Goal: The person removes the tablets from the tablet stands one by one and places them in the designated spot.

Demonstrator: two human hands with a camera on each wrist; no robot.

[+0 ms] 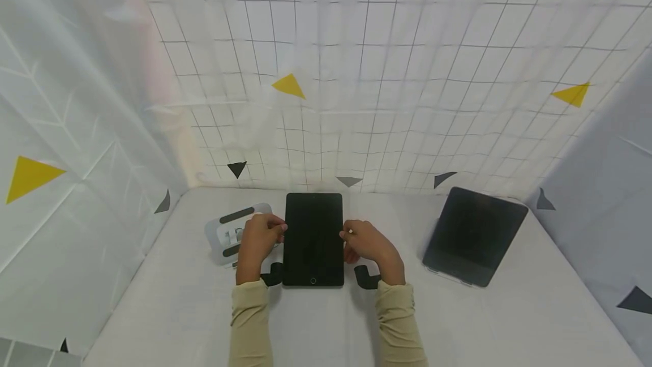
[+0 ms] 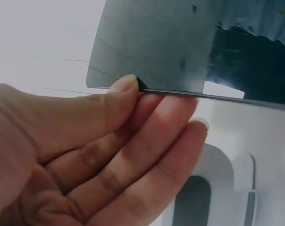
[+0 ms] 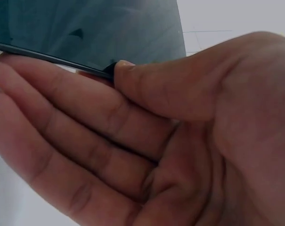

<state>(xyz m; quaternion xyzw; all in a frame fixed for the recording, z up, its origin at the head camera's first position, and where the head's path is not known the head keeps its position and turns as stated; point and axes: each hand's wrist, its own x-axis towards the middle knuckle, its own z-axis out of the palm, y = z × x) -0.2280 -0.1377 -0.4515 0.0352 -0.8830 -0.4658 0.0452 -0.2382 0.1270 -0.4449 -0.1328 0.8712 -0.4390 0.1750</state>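
The left hand (image 1: 258,241) is turned inward, with the thumb bent over the edge of the black tablet (image 1: 313,237) and the other fingers close together below it. Its grip is closed on the tablet, pinching the left long side. The right hand (image 1: 369,242) has nearly the mirror pose: the thumb presses at the right long side, the fingers extend beneath, and this grip also pinches the tablet. So the tablet is between the two hands, in front of the person, with its dark face up and its round button toward the person (I cannot tell if its underside touches the table (image 1: 168,310)). Both forearms, in beige sleeves (image 1: 249,321), stretch forward from the near side.

As for containers, a flat light-grey tray (image 1: 214,237) lies on the table, partly hidden by the left hand. It shows two dark strips, and between them a pale panel with small white parts; whether these are loose inside or fixed, I cannot tell. Well apart on the right, a dark flat panel (image 1: 474,237) lies slantwise, with a clear border at its lower edge, but it is not certain if this border is a cover around it
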